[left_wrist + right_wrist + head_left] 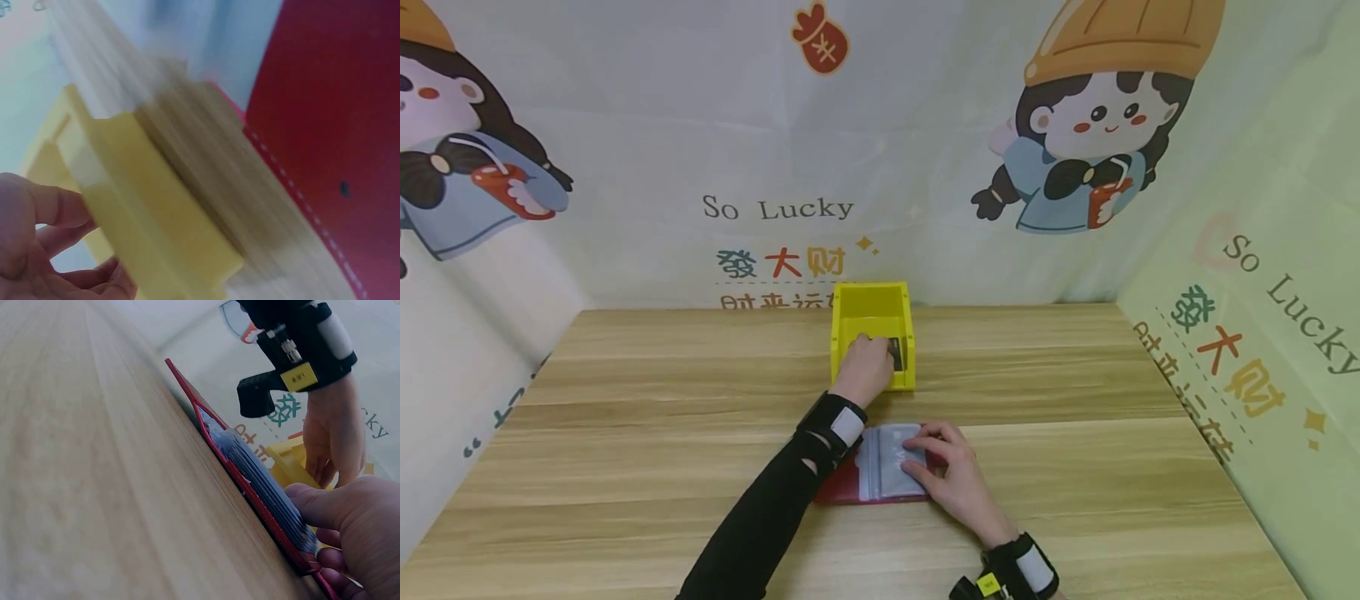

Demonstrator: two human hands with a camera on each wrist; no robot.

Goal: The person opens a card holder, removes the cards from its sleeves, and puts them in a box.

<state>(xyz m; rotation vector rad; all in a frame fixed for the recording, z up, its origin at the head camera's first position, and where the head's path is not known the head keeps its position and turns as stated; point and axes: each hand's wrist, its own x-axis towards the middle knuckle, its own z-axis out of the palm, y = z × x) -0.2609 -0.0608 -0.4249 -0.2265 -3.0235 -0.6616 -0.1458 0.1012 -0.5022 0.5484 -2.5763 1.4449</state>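
Note:
A red card holder (pixel 837 487) lies open on the table, with a thick stack of clear plastic sleeves (pixel 901 462) inside. My right hand (pixel 958 479) grips its right edge; in the right wrist view the thumb lies on the sleeves (pixel 265 481) and the other fingers curl at the cover's edge. Farther back, my left hand (pixel 865 367) reaches into a yellow bin (pixel 872 297). A dark flat piece (pixel 896 354) shows beside its fingers. The bin wall (pixel 144 206) hides the fingertips in the left wrist view, so I cannot tell whether they hold that piece.
The wooden table (pixel 647 417) ends at a printed cloth backdrop (pixel 910 167) just behind the bin. Cloth also stands at both sides. My left forearm in a black sleeve (pixel 760 508) crosses over the card holder's left part. Both wrists wear black straps.

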